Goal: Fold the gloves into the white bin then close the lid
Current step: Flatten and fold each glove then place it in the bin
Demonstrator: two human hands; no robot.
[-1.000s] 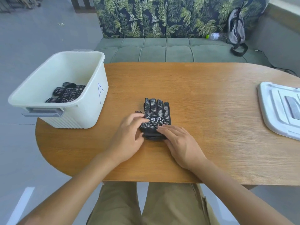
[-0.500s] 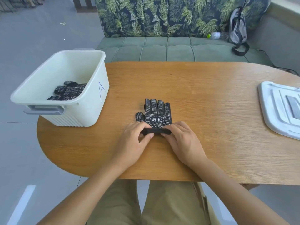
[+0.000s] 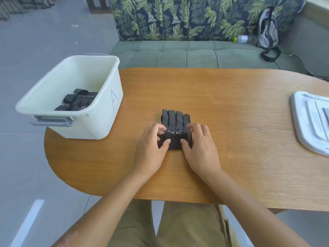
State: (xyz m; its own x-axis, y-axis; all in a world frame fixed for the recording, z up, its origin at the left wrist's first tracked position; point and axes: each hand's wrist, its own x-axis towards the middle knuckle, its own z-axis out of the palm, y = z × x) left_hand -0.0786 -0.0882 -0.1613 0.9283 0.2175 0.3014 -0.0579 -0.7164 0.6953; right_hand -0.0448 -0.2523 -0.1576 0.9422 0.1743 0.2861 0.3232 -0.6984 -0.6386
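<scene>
So both hands are on the black dotted glove (image 3: 175,128) in the middle of the wooden table (image 3: 231,139). The cuff end is folded over toward the fingers, and that folded flap sits right between the 2 hands. The left hand (image 3: 151,150) pinches the left edge of the fold, thumb on top of the flap and fingers curled over the far side. The right hand (image 3: 199,148) does the same on the right edge, thumb pressing the flap, fingers curled over the glove's right side. So both hands are clamped on the glove, not loose. The glove's 4 fingers stick out flat past the grip, pointing away from the person, with the white printed logo just peeking out above the fold line.

Both forearms come in from the near edge of the table and angle inward, wrists low, palms facing down.

Off to the left of the grip and a bit farther away is the white bin (image 3: 99,125), lid off, with a blue "A" on its side. Another folded dotted glove (image 3: 78,101) is already lying in the bottom of it. Well off to the right of the grip, at the table's edge, is the white lid (image 3: 309,122) lying flat, partly cut off by the frame
</scene>
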